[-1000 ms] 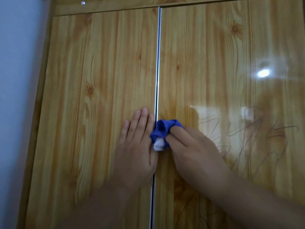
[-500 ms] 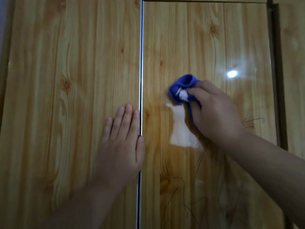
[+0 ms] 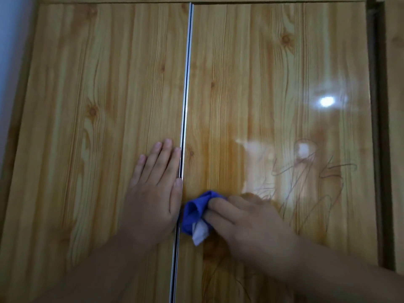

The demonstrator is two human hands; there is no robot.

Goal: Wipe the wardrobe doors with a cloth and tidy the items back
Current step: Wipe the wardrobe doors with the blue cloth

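Two glossy wood-grain wardrobe doors fill the view, the left door (image 3: 87, 127) and the right door (image 3: 262, 84), split by a metal strip (image 3: 185, 84). My left hand (image 3: 155, 193) lies flat on the left door with straight fingers, its edge along the strip. My right hand (image 3: 247, 221) grips a bunched blue cloth (image 3: 196, 213) with a white patch and presses it on the right door just beside the strip. Thin dark scribble marks (image 3: 306, 182) cross the right door, right of the cloth.
A pale wall (image 3: 13, 62) borders the wardrobe on the left. A dark gap and another wooden panel (image 3: 393, 127) stand at the right edge. A lamp's bright reflection (image 3: 326, 101) glares on the right door.
My right hand has swept the cloth from high on the right door down and left to the centre strip. The left hand has stayed flat on the left door.
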